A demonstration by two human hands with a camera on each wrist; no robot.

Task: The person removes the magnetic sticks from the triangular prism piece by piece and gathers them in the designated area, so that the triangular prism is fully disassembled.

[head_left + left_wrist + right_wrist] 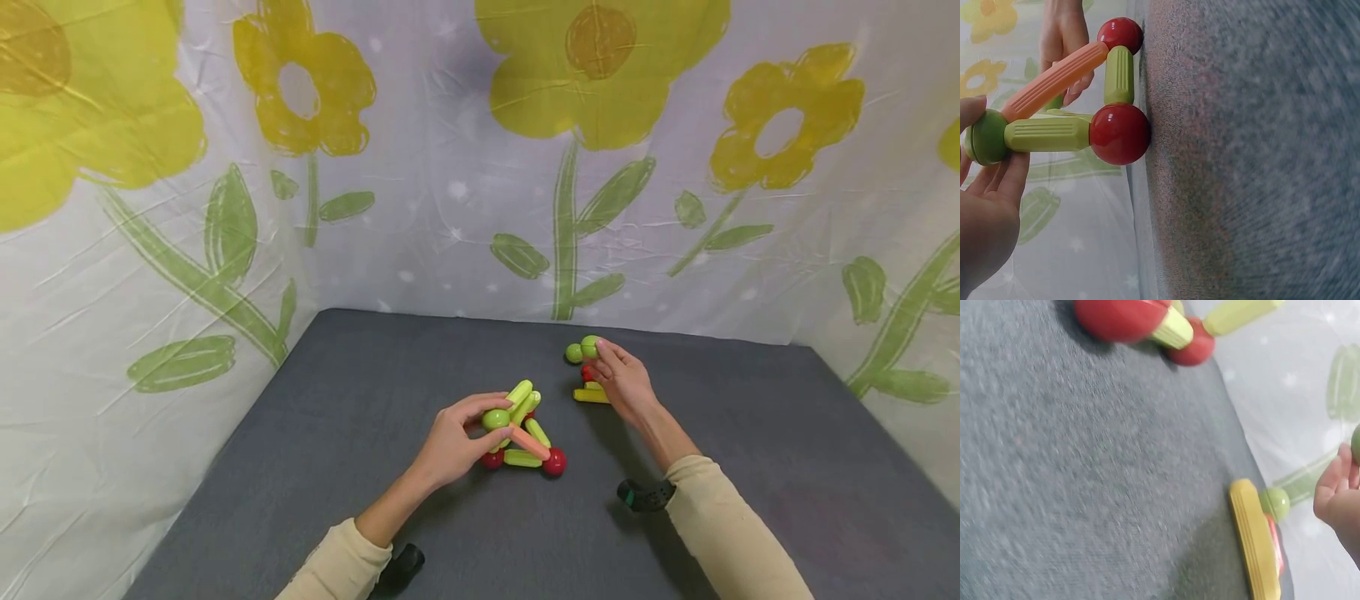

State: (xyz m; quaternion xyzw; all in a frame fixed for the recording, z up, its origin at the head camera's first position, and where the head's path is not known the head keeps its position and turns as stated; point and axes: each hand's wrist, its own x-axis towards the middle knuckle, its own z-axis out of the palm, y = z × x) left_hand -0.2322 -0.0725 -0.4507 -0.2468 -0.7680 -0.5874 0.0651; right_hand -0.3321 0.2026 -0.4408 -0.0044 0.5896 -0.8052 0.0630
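My left hand point(453, 440) pinches the green ball point(495, 419) of a toy frame built from balls and rods. An orange rod point(528, 442) slopes from this ball to a red ball point(554, 462) on the table. In the left wrist view, a yellow-green rod point(1047, 135) joins the green ball to another red ball point(1120, 134). More yellow-green rods point(520, 393) stick up at the frame's far side. Farther right, my right hand point(626, 385) holds a loose green ball point(590, 347) between thumb and fingers, raised above several loose pieces.
Under the right hand lie a yellow rod point(588, 396), a red piece point(587, 374) and another green ball point(573, 353). The dark grey table point(337, 400) meets a flower-printed cloth point(442, 250) at its back and sides.
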